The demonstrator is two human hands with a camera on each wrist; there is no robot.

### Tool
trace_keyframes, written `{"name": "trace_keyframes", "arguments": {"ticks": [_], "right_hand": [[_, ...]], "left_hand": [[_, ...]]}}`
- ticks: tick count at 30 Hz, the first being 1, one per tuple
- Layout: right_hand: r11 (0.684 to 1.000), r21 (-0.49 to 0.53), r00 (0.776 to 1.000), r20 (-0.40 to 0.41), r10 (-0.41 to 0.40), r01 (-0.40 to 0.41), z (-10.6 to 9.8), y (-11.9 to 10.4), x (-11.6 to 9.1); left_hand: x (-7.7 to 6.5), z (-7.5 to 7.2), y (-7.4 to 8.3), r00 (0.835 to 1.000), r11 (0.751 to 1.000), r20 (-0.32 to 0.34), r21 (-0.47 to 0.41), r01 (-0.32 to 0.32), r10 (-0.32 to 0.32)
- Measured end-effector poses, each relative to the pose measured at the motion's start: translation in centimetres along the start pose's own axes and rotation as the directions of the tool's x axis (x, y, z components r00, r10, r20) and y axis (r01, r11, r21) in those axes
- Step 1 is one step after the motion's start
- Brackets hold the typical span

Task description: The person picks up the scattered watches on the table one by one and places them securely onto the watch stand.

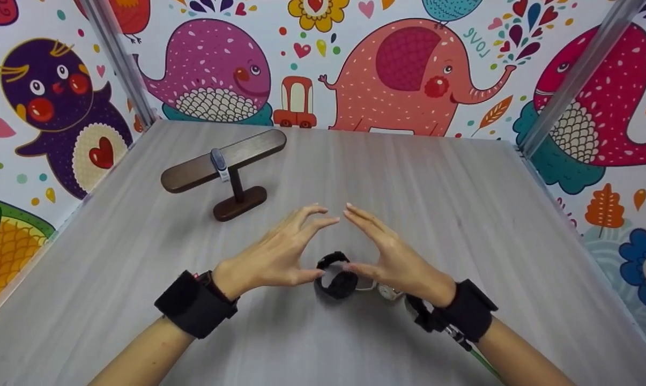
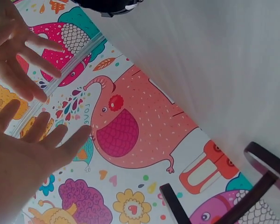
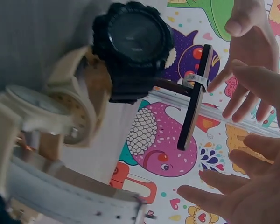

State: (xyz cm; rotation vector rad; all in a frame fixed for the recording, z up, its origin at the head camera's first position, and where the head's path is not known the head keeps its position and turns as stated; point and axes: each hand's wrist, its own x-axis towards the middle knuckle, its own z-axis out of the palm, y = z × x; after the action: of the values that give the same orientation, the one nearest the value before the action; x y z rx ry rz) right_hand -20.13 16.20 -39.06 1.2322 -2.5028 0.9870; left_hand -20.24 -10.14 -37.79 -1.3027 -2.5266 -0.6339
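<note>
My left hand (image 1: 274, 254) and right hand (image 1: 406, 262) face each other over the table, fingers spread and holding nothing. Below and between them a black digital watch (image 1: 343, 286) stands on its strap, partly overlapped by the right thumb. To its right, a pale watch (image 1: 390, 291) and a dark watch (image 1: 419, 311) sit under my right hand and wrist. The right wrist view shows the black watch (image 3: 135, 42) up close, beside a cream watch (image 3: 79, 109) and a white watch (image 3: 42, 107) with a white leather strap (image 3: 74, 191).
A dark wooden T-shaped stand (image 1: 255, 150) is at the back left, with a small grey-blue band (image 1: 218, 161) around its bar. Printed panels (image 1: 312, 69) with cartoon animals enclose the table (image 1: 435, 187) at the back and sides, with clear posts (image 1: 574, 80) at the corners.
</note>
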Motion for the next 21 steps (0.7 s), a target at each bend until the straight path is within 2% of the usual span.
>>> {"name": "trace_keyframes", "arguments": {"ticks": [5,12,15,21], "right_hand": [[0.995,0.017,0.990,0.099,0.101,-0.103,0.2,-0.5,-0.9],[0.987,-0.005,0.972,0.178,0.156,-0.158,0.8,-0.5,-1.4],[0.980,-0.007,0.951,0.238,0.197,-0.201,1.1,-0.1,-1.5],[0.958,-0.042,0.895,0.347,0.281,-0.285,1.6,0.3,-1.1]], "left_hand": [[0.1,0.8,0.1,0.999,1.000,0.047,0.002,-0.027,0.027],[-0.4,2.4,0.3,0.994,0.998,0.110,-0.059,0.014,-0.007],[-0.6,3.2,0.3,0.992,0.996,0.126,-0.087,0.026,-0.015],[-0.8,4.5,0.1,0.982,0.989,0.185,-0.135,0.068,-0.042]]}}
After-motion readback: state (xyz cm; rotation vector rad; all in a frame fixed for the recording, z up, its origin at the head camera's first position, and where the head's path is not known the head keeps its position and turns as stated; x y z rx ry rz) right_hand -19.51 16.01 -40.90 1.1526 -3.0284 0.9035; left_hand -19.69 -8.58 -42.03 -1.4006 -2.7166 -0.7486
